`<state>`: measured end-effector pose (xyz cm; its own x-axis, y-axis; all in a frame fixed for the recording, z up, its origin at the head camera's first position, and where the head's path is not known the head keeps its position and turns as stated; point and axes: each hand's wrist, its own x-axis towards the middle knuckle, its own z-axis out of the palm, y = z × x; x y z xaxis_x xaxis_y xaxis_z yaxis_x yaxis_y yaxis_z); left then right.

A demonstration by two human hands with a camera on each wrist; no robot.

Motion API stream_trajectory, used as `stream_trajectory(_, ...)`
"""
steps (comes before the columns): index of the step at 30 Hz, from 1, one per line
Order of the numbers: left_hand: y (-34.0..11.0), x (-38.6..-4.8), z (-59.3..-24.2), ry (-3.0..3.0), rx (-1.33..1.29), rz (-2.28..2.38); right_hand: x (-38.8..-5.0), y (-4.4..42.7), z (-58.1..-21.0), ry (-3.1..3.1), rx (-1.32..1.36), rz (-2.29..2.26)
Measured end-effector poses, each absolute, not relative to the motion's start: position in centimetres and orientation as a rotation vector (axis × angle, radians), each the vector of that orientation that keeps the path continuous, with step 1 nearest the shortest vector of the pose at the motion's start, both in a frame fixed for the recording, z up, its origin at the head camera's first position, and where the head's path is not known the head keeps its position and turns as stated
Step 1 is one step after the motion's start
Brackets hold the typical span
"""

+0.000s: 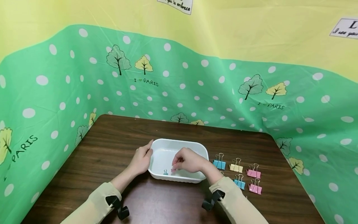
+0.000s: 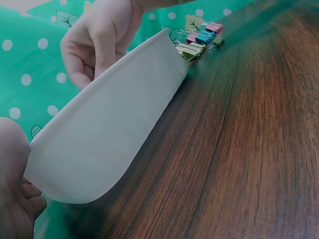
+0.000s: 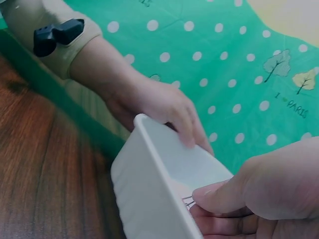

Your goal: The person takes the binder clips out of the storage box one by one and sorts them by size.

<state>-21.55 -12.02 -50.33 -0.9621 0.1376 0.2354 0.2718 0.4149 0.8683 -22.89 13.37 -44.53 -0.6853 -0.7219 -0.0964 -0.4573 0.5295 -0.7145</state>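
A white plastic tub point(image 1: 162, 155) stands on the dark wooden table. My left hand point(image 1: 141, 159) grips its left end, with the thumb at the rim and the fingers outside the wall. Inside the tub, my right hand point(image 1: 190, 160) pinches a small pink binder clip point(image 1: 172, 170) low near the front wall. Wire handles point(image 3: 187, 201) show by the right thumb in the right wrist view. Just left of the pink clip, a small teal binder clip point(image 1: 165, 172) sits on the tub floor. In the left wrist view the tub's wall point(image 2: 109, 124) hides the clips inside.
To the tub's right, larger binder clips lie in rows: blue point(image 1: 219, 164), yellow point(image 1: 236, 168) and pink point(image 1: 254, 173) ones, with another blue point(image 1: 239, 183) and pink clip point(image 1: 255, 188) nearer. The right forearm partly covers some. A green and yellow curtain point(image 1: 167, 93) borders the table.
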Motion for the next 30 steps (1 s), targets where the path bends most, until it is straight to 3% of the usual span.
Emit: stream_trajectory(30, -12.1, -21.6, -50.5, -2.556, -0.377, -1.599, -20.2, 22.9, -38.2, 2.547, -0.811, -1.12)
